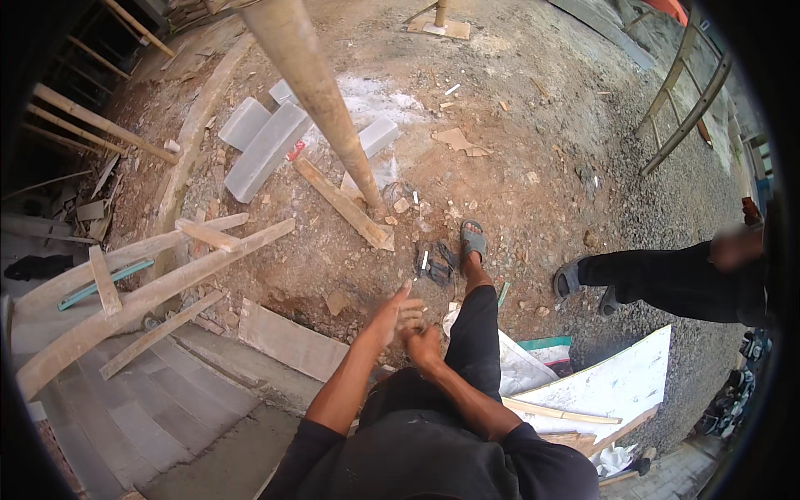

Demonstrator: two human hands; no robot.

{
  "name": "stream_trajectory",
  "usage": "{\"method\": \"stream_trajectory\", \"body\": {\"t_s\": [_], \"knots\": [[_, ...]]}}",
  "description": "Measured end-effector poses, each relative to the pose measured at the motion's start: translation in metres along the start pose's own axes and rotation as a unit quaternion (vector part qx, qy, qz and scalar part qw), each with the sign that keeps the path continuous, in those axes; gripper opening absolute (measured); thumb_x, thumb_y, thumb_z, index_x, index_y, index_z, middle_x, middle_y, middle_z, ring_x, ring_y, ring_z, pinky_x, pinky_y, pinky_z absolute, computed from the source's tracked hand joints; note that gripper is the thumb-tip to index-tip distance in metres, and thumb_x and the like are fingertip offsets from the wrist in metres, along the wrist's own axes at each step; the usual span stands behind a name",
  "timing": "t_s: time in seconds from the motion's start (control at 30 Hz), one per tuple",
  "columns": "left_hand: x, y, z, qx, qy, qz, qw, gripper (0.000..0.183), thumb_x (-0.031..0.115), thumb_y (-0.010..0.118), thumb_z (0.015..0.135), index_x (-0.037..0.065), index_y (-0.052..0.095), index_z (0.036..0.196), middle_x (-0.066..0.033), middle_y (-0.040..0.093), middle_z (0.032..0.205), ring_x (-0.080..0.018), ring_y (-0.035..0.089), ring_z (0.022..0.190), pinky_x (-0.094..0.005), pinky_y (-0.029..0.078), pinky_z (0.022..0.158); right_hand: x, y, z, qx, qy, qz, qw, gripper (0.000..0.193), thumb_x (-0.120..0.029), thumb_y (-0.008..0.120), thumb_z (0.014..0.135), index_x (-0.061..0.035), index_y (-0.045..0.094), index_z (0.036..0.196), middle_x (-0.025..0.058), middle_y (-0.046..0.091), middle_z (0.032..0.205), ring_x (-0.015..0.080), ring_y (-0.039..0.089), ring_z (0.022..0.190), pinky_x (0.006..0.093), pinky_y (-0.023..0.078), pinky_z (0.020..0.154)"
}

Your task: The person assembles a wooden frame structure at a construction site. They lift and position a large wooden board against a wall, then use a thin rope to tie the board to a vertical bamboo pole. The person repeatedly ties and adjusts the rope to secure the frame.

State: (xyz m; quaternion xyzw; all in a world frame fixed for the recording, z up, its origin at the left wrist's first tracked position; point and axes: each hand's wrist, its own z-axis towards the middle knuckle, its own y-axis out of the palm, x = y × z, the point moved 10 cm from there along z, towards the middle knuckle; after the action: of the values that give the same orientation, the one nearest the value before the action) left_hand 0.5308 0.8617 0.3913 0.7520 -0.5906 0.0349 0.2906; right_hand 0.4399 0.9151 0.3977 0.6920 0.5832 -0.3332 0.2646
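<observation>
My left hand (387, 321) is loosely open, thumb apart; my right hand (423, 345) curls, and I cannot tell whether its fingers hold anything. Beyond, on the dirt (521, 212), just beside my sandal (472, 242), lies an indistinct dark bundle (439, 271).

Grey blocks (267, 152), tan pole (315, 79), brown soil (525, 175), black trousers (473, 342), white sheet (617, 379)

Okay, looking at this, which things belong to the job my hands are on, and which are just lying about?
Likely in the job:
Bare left hand and bare right hand, close together; anything held is unclear
Possibly the black crumpled bundle ahead of them, untouched on the dirt

Apparently just lying about:
Pale grey rectangular blocks
Long brown wooden plank
Flat white board
</observation>
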Motion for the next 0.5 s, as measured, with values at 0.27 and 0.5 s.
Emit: {"method": "stream_trajectory", "body": {"t_s": [0.27,0.5], "knots": [[0.066,-0.162,-0.113,0.157,0.273,0.074,0.946,0.027,0.032,0.055,0.105,0.007,0.065,0.108,0.0017,0.056,0.071,-0.0117,0.052,0.058,-0.0304,0.049,0.056,0.094,0.114,-0.112,-0.352,-0.065,-0.414,0.837,0.024,-0.014,0.064,0.079,0.0024,0.066,0.096,0.0221,0.071,0.08,0.0371,0.072,0.077,0.0475,0.055,0.071],[0.133,-0.26,-0.359,0.199,0.525,-0.109,0.82,0.041,0.044,0.054,0.104,0.005,0.061,0.113,0.0037,0.045,0.075,-0.0085,0.043,0.06,-0.0241,0.039,0.054,0.17,0.187,-0.139,-0.399,-0.252,-0.638,0.608,0.031,-0.025,0.057,0.085,-0.0013,0.067,0.101,0.0286,0.07,0.099,0.0451,0.069,0.096,0.0553,0.055,0.083]]}}
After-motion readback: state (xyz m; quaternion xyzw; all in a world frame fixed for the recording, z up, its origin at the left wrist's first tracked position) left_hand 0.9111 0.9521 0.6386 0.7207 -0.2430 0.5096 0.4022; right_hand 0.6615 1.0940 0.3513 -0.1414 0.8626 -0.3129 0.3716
